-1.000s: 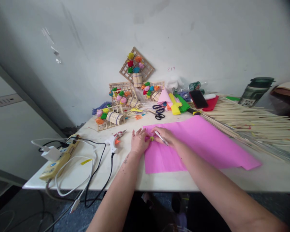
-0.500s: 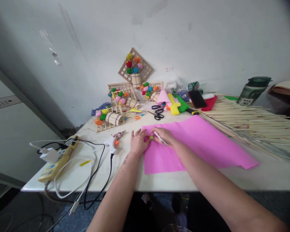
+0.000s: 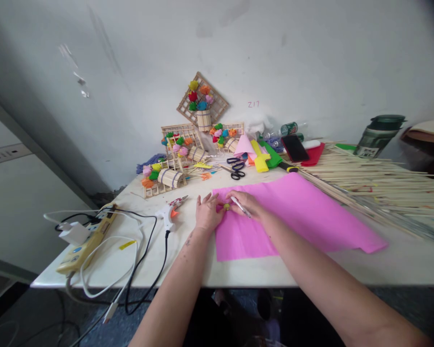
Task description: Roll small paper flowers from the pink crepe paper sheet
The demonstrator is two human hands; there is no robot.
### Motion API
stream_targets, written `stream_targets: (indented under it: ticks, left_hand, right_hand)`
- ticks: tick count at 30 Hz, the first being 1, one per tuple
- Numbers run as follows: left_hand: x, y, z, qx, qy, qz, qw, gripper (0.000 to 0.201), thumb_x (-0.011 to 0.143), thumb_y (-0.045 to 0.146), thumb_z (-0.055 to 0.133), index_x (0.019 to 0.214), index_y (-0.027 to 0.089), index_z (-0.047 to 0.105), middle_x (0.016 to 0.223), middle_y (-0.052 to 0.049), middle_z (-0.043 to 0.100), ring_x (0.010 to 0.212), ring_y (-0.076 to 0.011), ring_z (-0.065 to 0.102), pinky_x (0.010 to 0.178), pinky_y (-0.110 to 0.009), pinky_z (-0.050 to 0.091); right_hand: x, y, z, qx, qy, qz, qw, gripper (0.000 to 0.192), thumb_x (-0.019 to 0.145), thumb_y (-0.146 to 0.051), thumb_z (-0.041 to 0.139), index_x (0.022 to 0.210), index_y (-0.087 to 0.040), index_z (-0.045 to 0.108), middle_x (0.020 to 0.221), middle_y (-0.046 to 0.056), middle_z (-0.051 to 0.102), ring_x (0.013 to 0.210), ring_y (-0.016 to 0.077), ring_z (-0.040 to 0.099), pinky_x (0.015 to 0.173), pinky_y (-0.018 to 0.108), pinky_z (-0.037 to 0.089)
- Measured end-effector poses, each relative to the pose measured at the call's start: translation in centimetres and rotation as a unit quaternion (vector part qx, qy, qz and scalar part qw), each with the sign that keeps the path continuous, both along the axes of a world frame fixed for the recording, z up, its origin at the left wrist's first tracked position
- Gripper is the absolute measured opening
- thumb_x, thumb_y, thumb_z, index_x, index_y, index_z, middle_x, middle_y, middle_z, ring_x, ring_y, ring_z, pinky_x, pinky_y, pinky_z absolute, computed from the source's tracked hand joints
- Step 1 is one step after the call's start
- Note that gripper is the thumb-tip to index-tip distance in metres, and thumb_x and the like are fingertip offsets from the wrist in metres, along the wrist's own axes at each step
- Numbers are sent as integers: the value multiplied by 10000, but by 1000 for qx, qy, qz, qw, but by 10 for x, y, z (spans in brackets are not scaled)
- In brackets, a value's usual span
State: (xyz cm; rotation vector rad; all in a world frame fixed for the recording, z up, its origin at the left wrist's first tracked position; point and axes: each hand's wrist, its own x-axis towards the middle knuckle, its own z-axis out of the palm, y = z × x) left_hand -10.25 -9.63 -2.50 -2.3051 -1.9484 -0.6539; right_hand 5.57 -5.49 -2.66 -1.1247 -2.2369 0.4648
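A sheet of pink crepe paper (image 3: 292, 212) lies spread on the table. My right hand (image 3: 244, 200) is closed round a white pen (image 3: 240, 206), its tip hidden by the fingers near the sheet's upper left. Beside it, my left hand (image 3: 207, 212) rests on the sheet's left edge with fingers spread. Its thumb reaches a small yellow-green piece (image 3: 226, 206) that lies on the paper between both hands. What exactly that piece is, I cannot make out.
Left of the hands lies a hot glue gun (image 3: 169, 214), its cord near a power strip (image 3: 88, 241). Behind are scissors (image 3: 237, 168), bamboo frames with paper flowers (image 3: 164, 176) and a phone (image 3: 295, 147). Many thin sticks (image 3: 383, 180) and a dark green bottle (image 3: 379, 136) are at right.
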Motion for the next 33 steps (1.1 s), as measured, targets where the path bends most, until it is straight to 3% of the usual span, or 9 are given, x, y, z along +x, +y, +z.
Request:
stream_targets:
  ticks: [5, 10, 17, 22, 27, 33]
  left_hand:
    - [0, 0, -1, 12, 2, -3, 1000, 187, 756, 386, 530, 872, 276, 627, 1239, 4, 513, 1204, -204, 375, 1049, -469, 110]
    - [2, -1, 0, 2, 5, 8, 1000, 199, 755, 386, 528, 892, 279, 624, 1235, 18, 517, 1203, -205, 376, 1055, -459, 106]
    - [0, 0, -3, 23, 9, -1, 1000, 195, 744, 362, 530, 903, 282, 611, 1214, 19, 534, 1180, -212, 402, 1048, -465, 124]
    - [0, 0, -5, 39, -4, 1, 999, 292, 755, 374, 502, 1029, 283, 546, 1150, -3, 576, 1179, -198, 404, 1054, -440, 125]
    - [3, -1, -2, 35, 11, -12, 999, 189, 753, 320, 503, 913, 281, 597, 1272, 8, 479, 1217, -188, 358, 1060, -438, 106]
    - [2, -1, -2, 43, 9, 8, 999, 189, 743, 394, 533, 853, 277, 633, 1268, -7, 485, 1189, -210, 391, 1046, -458, 139]
  right_hand:
    - [0, -3, 1, 26, 18, -9, 999, 254, 721, -199, 518, 970, -205, 568, 874, 13, 638, 772, 131, 575, 655, 205, 398]
    - [-6, -2, 1, -24, 0, -36, 999, 296, 679, -160, 542, 967, -211, 586, 846, 1, 647, 742, 126, 579, 624, 197, 392]
    - [-6, 2, -1, -23, -21, -7, 1000, 337, 686, -196, 561, 1023, -207, 572, 917, 9, 648, 791, 127, 582, 654, 200, 404]
    - [-6, 5, -5, -15, -7, 7, 1000, 339, 695, -190, 565, 1034, -205, 563, 960, 16, 645, 864, 141, 584, 710, 210, 413]
    - [-7, 5, -5, -17, 8, 9, 1000, 280, 693, -177, 568, 973, -196, 578, 936, 16, 651, 837, 141, 596, 702, 211, 422]
    - [-6, 4, -5, -10, 10, 9, 1000, 317, 683, -181, 581, 1000, -187, 569, 949, 30, 639, 836, 139, 594, 702, 208, 428]
